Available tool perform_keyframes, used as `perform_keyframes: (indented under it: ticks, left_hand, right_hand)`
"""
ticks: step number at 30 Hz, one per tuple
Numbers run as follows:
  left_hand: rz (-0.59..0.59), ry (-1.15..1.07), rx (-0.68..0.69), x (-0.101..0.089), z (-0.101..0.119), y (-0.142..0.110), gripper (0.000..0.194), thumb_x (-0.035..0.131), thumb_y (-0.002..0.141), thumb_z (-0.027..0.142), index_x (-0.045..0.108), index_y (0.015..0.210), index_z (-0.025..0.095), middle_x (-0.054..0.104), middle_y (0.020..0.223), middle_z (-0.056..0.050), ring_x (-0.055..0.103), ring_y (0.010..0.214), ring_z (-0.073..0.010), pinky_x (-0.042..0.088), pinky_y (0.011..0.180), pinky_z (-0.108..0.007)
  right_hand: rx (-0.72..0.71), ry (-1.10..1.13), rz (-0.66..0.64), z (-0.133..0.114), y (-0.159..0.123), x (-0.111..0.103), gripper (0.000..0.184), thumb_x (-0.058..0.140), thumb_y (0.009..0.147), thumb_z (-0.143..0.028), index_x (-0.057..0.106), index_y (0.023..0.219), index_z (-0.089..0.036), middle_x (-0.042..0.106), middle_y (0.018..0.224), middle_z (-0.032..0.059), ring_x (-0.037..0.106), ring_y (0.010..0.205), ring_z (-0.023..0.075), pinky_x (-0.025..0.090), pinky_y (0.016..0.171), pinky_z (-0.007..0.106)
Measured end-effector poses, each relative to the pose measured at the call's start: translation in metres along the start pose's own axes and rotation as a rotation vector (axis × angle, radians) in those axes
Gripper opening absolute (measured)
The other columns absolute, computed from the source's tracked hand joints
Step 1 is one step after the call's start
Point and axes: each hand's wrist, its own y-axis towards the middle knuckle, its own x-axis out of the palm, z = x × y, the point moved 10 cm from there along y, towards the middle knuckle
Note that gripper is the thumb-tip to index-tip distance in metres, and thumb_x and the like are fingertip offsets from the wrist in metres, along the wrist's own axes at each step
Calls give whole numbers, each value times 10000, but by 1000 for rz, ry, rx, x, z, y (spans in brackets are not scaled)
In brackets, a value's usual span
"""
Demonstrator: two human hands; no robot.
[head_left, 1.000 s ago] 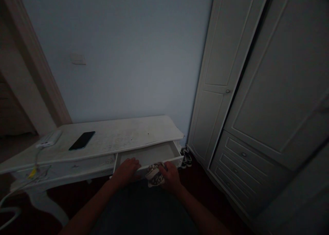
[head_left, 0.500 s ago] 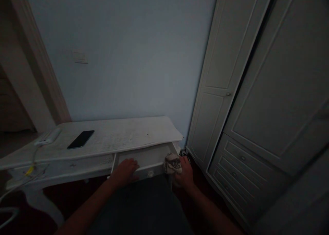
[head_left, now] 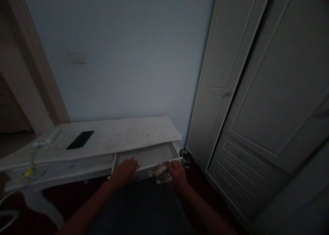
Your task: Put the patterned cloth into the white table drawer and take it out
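A white drawer (head_left: 151, 155) is pulled out from the desk, and its inside shows. My left hand (head_left: 127, 169) grips the left part of the drawer's front panel, fingers over the top edge and thumb on the outer side. My right hand (head_left: 177, 173) is closed on a crumpled cloth (head_left: 162, 173), pale with a dark pattern. The cloth lies against the outer face of the drawer front, right of its middle, beside the knob. My right fingertips are partly hidden in the folds.
On the worn white desk (head_left: 120, 132) lie a dark phone (head_left: 81, 140) and a white power strip (head_left: 47, 138) with a cable. Shoes (head_left: 185, 158) stand on the dark red floor by the desk's right end. A pale wardrobe (head_left: 213, 115) rises at the right.
My right hand has moved left with the cloth, from the drawer front's right end toward the knob. My left hand has stayed at its place.
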Motion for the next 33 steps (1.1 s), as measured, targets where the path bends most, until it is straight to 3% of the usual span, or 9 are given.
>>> perform_keyframes:
  ticks: [3,6,9,14,21,23,26,30,33]
  left_hand:
    - [25,1,0,2,-2,0,335,742,897,297,709,1223,227,685,1325,-134,573,1300,-352,424,1094,-483]
    - [44,-10,0,3,-3,2,308,757,891,309,724,1184,222,703,1271,-131,603,1252,-353,453,1067,-491]
    - [44,-8,-9,4,-2,3,312,779,879,318,731,1167,207,707,1265,-136,607,1257,-362,460,1069,-498]
    - [74,12,13,-2,2,-2,312,764,892,278,706,1194,228,703,1292,-122,610,1268,-332,448,1089,-472]
    - [272,-3,29,-2,-43,-60,299,616,990,313,659,1281,259,699,1347,-93,615,1274,-285,416,1147,-486]
    - [326,-76,-18,2,-60,-73,313,526,1041,376,668,1294,260,689,1392,-99,579,1343,-284,386,1194,-501]
    - [298,-322,-83,14,-74,-74,393,430,1056,442,686,1268,233,686,1393,-114,569,1359,-282,424,1188,-471]
    - [302,-727,-229,28,-98,-68,557,257,1062,505,614,1361,200,653,1415,-137,607,1302,-278,464,1163,-468]
    - [309,-799,-238,31,-106,-65,632,233,1036,609,666,1243,198,626,1442,-144,558,1355,-296,384,1229,-487]
  right_hand:
    - [144,68,140,50,-14,-25,707,753,650,-302,600,1337,-244,571,1139,113,561,969,335,458,837,427]
    - [273,153,252,64,-20,-31,682,690,670,-278,567,1340,-253,561,1113,102,563,987,365,461,840,449]
    - [292,169,244,33,-7,-20,698,704,669,-300,558,1348,-231,559,1111,103,551,1004,353,461,839,423]
    - [38,78,-56,-38,22,3,682,777,652,-333,631,1310,-233,566,1095,85,532,990,295,422,859,373]
    - [160,88,34,-16,19,-24,744,779,616,-291,613,1335,-199,544,1116,92,531,976,298,421,847,382]
    - [117,69,16,-42,32,-27,696,795,633,-307,628,1301,-208,549,1089,89,526,958,293,414,837,385]
    - [-65,42,-55,-118,61,-19,642,810,692,-342,621,1295,-230,571,1074,94,527,980,298,409,839,397]
    - [-259,34,-59,-212,86,16,538,794,786,-428,619,1252,-223,612,1061,104,534,947,284,423,799,391]
    - [-422,10,5,-250,78,45,275,691,946,-381,641,1181,-248,639,1000,75,545,897,251,414,761,361]
